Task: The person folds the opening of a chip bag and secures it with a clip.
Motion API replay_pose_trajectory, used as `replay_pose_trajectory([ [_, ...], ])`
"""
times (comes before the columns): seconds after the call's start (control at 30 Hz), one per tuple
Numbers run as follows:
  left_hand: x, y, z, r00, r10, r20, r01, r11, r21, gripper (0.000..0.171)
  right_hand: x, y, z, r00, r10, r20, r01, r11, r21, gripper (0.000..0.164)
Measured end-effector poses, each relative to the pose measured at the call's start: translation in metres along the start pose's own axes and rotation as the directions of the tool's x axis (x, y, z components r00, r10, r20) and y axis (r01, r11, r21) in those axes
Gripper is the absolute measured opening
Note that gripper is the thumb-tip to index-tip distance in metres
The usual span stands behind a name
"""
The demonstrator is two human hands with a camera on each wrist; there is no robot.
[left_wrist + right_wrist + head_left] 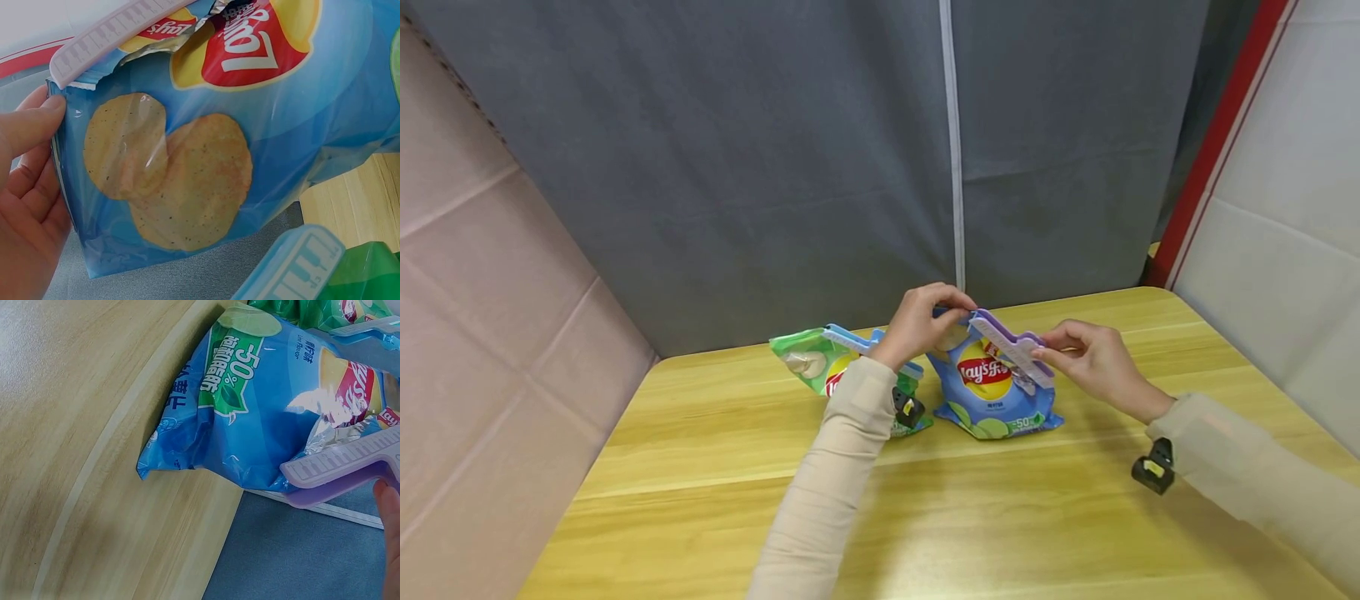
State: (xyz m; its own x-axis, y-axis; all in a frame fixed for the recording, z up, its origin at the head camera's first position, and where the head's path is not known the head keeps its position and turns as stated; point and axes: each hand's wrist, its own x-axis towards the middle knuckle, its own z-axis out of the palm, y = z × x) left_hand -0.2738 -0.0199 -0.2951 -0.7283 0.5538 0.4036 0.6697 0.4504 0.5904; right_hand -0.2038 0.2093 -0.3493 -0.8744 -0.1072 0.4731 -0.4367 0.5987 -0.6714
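A blue Lay's chip bag (986, 385) stands on the table, its top folded over on a slant. Across that fold lies a purple bag clip (1013, 350) with a piano-key pattern. At the bag's upper left corner my left hand (922, 323) pinches the edge, thumb in front and fingers behind, as the left wrist view shows. From the right, my right hand (1093, 360) holds the clip's handle between thumb and fingers. In the right wrist view the clip's jaws (337, 472) show a narrow gap at their tip, beside the bag.
Left of the blue bag stands a green chip bag (820, 367), partly hidden by my left arm, with a light blue clip (847, 337) across its top. Both bags are on a wooden table (700, 450). A grey curtain (775, 183) hangs behind its far edge.
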Motion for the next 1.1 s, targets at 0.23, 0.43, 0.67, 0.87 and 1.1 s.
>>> replay_pose_trajectory([
  [0.23, 0.0004, -0.0005, 0.0004, 1.000, -0.029, 0.001, 0.029, 1.000, -0.009, 0.012, 0.0012, 0.0003, 0.0002, 0.999, 0.027, 0.017, -0.028, 1.000, 0.014, 0.015],
  [0.43, -0.0003, -0.0001, -0.0002, 0.999, -0.032, 0.003, 0.032, 0.999, -0.006, 0.012, 0.0016, 0.0001, -0.0001, 1.000, 0.016, 0.021, -0.017, 1.000, 0.022, 0.015],
  [0.67, -0.0003, -0.0004, 0.0000, 1.000, -0.017, 0.001, 0.017, 1.000, 0.000, 0.012, 0.0020, -0.0003, -0.0001, 0.999, 0.025, 0.032, -0.027, 0.999, 0.034, 0.017],
  [0.87, 0.0011, 0.0003, 0.0014, 1.000, -0.010, 0.004, 0.010, 1.000, -0.003, 0.012, 0.0013, -0.0002, -0.0023, 0.999, 0.019, 0.038, -0.021, 0.998, 0.053, 0.019],
  [1.1, 0.0018, 0.0018, 0.0016, 1.000, -0.021, 0.009, 0.021, 1.000, 0.000, 0.012, 0.0010, 0.0009, -0.0035, 0.999, 0.025, 0.039, -0.028, 0.997, 0.075, 0.021],
])
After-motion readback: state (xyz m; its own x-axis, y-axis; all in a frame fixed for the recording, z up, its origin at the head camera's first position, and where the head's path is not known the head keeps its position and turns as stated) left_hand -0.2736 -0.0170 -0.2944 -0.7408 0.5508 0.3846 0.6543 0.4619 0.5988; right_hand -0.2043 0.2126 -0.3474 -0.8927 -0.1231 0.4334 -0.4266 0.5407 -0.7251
